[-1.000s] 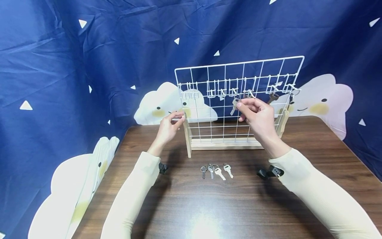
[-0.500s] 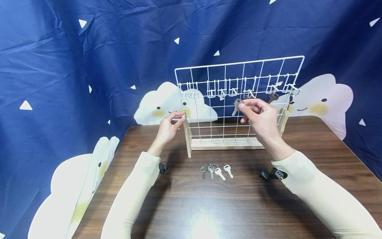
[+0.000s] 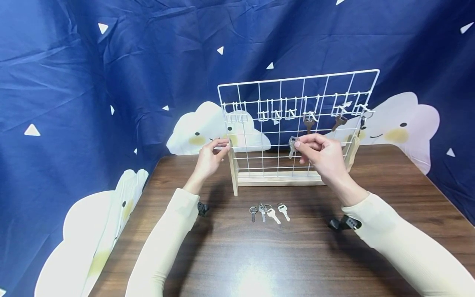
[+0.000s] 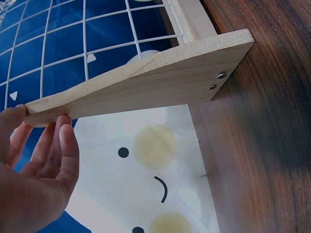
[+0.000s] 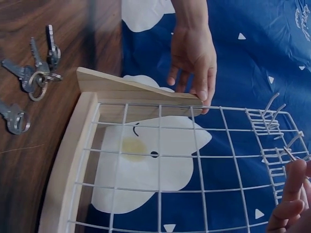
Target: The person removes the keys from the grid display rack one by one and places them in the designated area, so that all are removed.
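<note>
My right hand (image 3: 323,156) pinches a silver key (image 3: 292,147) by its head between thumb and fingertips. The key hangs blade down in front of the white wire grid (image 3: 267,156), below the row of hooks. In the right wrist view only the fingers (image 5: 294,187) of this hand show, at the right edge. My left hand (image 3: 210,159) grips the upper end of the rack's wooden side panel (image 4: 146,80) between thumb and fingers. Dark keys hang from hooks on the right: one key (image 3: 309,123) above my right hand, another key (image 3: 339,122) farther right, and one (image 3: 362,123) at the end.
Several loose keys (image 3: 271,214) with rings lie on the brown wooden table (image 3: 222,251) in front of the rack. White hooks (image 3: 276,114) without keys line the middle and left of the grid. A blue cloth (image 3: 148,53) with clouds hangs behind.
My right hand has lowered the key away from the hooks, after a small shift to the right. The dark key hanging above it now shows more fully. My left hand stays put.
</note>
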Motion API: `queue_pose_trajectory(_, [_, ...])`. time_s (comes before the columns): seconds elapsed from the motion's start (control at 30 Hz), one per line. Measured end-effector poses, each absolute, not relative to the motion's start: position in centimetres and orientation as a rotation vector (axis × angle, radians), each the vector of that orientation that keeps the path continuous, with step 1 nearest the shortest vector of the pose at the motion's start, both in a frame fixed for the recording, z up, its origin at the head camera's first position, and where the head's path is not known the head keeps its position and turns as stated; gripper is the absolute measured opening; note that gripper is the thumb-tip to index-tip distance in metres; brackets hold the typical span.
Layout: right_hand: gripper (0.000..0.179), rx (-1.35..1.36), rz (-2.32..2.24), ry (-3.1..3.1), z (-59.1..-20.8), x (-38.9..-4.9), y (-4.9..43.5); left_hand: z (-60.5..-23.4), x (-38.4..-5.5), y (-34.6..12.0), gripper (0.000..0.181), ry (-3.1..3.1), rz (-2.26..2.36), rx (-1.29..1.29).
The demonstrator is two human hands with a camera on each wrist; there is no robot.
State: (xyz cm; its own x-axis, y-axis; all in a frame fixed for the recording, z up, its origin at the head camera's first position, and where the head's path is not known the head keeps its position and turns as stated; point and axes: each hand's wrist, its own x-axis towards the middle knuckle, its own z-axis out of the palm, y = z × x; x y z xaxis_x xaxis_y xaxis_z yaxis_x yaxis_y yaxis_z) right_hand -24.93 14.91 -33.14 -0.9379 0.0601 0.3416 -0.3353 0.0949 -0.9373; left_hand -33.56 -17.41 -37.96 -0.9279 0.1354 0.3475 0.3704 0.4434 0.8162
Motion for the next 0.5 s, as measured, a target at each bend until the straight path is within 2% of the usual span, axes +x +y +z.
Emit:
queue_pose_trajectory(0.17, [0.006, 0.271, 1.875, -2.165, -34.1, -24.8, 15.2, -38.0, -33.5, -17.4, 0.030, -2.460, -1.480, -0.443])
queue_pose_trajectory(0.5, [0.020, 0.296, 1.788, -2.286, -35.8, -24.7, 15.9, -38.1, -33.7, -17.4, 0.029, -2.464, -1.469, -0.434])
